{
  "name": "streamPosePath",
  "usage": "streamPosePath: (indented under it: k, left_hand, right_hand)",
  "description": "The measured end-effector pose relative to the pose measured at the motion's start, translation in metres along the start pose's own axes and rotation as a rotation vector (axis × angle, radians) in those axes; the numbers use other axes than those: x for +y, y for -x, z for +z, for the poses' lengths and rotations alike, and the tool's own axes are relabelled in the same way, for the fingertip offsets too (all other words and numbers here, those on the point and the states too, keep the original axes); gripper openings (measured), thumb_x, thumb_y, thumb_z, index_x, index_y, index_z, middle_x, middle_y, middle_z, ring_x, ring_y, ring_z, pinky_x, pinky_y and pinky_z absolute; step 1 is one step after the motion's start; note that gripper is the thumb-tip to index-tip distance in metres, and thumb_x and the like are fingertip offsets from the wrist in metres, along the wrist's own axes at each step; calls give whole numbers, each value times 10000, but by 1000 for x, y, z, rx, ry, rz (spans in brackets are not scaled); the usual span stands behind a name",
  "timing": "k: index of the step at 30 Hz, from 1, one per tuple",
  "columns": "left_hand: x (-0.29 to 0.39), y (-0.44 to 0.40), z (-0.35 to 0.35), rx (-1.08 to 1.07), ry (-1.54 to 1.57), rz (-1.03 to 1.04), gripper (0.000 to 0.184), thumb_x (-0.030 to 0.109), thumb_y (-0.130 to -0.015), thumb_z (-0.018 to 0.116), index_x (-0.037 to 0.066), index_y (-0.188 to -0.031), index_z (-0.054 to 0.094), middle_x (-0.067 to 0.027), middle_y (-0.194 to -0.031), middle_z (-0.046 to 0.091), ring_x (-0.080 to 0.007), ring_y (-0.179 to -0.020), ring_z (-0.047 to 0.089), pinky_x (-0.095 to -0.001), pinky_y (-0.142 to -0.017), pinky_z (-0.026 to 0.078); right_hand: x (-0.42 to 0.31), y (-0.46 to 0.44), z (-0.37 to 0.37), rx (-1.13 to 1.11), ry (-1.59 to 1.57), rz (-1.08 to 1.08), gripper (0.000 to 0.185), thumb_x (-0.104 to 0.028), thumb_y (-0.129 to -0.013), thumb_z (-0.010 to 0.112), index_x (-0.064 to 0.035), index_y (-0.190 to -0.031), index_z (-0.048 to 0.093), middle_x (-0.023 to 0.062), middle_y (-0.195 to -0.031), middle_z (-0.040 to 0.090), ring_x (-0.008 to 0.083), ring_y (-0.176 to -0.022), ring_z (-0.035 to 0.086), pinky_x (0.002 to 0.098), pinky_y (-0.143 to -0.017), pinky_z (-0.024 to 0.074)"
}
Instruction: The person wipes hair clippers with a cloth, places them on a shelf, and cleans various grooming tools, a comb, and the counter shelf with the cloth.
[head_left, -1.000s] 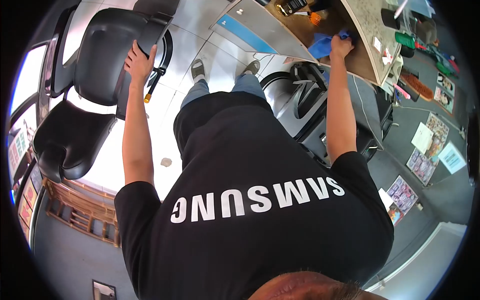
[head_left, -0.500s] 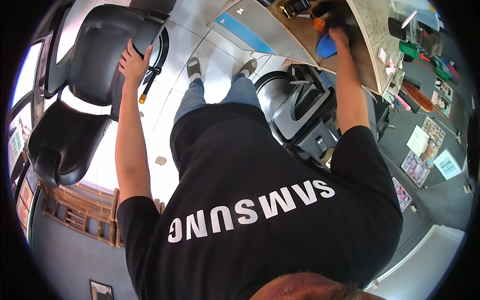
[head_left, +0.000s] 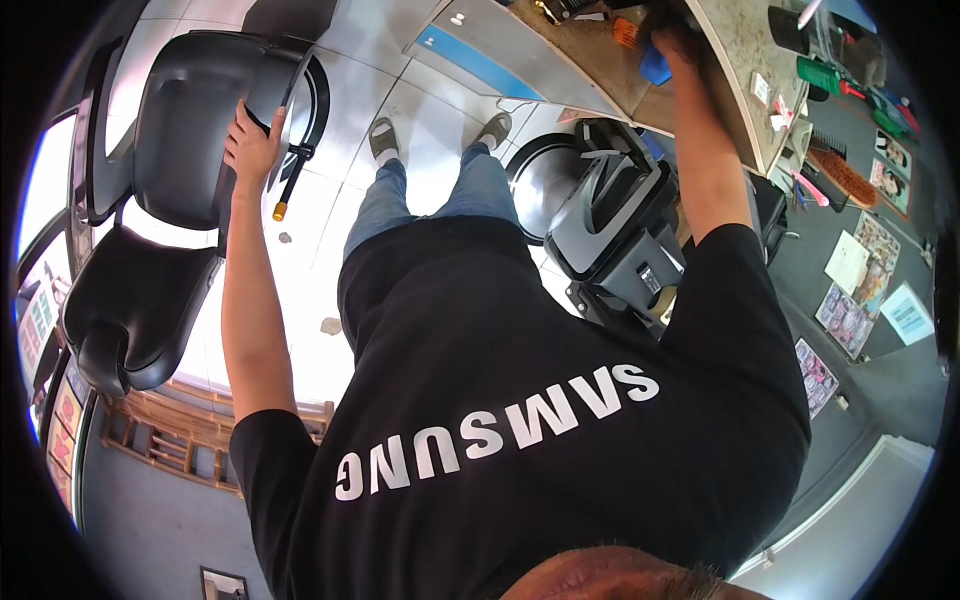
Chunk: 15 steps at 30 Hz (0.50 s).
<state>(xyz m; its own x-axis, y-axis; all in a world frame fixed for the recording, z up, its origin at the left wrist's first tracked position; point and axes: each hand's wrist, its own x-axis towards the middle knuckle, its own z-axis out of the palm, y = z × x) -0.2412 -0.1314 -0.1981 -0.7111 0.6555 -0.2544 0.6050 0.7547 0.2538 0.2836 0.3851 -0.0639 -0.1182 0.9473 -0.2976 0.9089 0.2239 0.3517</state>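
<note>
My left hand (head_left: 254, 145) rests on the side of a black padded barber chair (head_left: 190, 130), with its fingers apart and nothing in them. On the other side, my right hand (head_left: 677, 44) reaches into an open compartment (head_left: 655, 108) of the counter. Its fingers are in shadow and partly hidden, so their grip does not show. Right beside that hand is a blue object (head_left: 655, 68), its kind unclear. An orange comb-like piece (head_left: 626, 33) lies to the left of it, and black clippers (head_left: 560, 10) sit at the compartment's far left.
A grey and black chair (head_left: 610, 210) stands close by my right side. Combs, a brown brush (head_left: 843, 178) and a green brush (head_left: 818, 75) are along the counter (head_left: 745, 70). A bamboo bench (head_left: 180, 425) is at the left. Cut hair (head_left: 331, 326) lies on the tiled floor.
My right hand has gone deeper into the compartment, and less of the blue object shows. My left hand stays on the chair, slightly lower in view as the camera shifts.
</note>
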Motion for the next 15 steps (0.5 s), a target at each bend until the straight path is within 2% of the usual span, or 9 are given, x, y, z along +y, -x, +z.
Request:
streamPosePath:
  k: [3,6,9,11,14,15]
  left_hand:
    - [1,1,-2,-14,-15,2,947,750,-880,471,133,-1547,204,-235,-1471,345,-460,-1326,335,-617,-1087,203]
    - [1,1,-3,-14,-12,5,935,737,-888,473,128,-1546,207,-236,-1480,338,-463,-1342,317,-625,-1093,192]
    - [3,4,-5,-19,20,3,922,719,-895,481,129,-1548,206,-235,-1494,325,-466,-1366,291,-631,-1102,180]
    - [3,3,-5,-24,20,-3,928,725,-891,482,134,-1549,202,-234,-1493,326,-466,-1363,295,-629,-1101,183]
    - [0,1,-2,-34,6,-3,941,739,-883,479,142,-1552,194,-230,-1490,326,-467,-1355,304,-626,-1098,187]
    - [0,0,-2,-34,2,-1,945,744,-880,478,145,-1553,191,-229,-1488,326,-468,-1351,308,-624,-1098,188]
  right_hand:
    - [17,-12,33,52,-119,-65,541,-319,-818,621,-24,-1270,623,248,-1352,567,379,-1270,545,446,-1081,419]
    - [23,-1,34,-48,-182,-36,537,-296,-812,610,8,-1254,622,262,-1333,574,386,-1255,554,456,-1074,421]
    - [25,2,25,-120,-425,209,530,-304,-830,605,12,-1256,618,261,-1331,575,384,-1250,558,462,-1067,424]
    - [25,-2,13,163,-273,105,554,-284,-800,637,31,-1254,604,283,-1286,596,401,-1227,568,455,-1032,458]
    - [23,-19,21,300,-202,33,552,-342,-788,654,-11,-1229,643,261,-1263,620,392,-1210,584,472,-984,493]
    - [19,-25,17,222,-130,52,549,-359,-789,653,-28,-1227,651,250,-1265,623,385,-1208,589,479,-980,495]
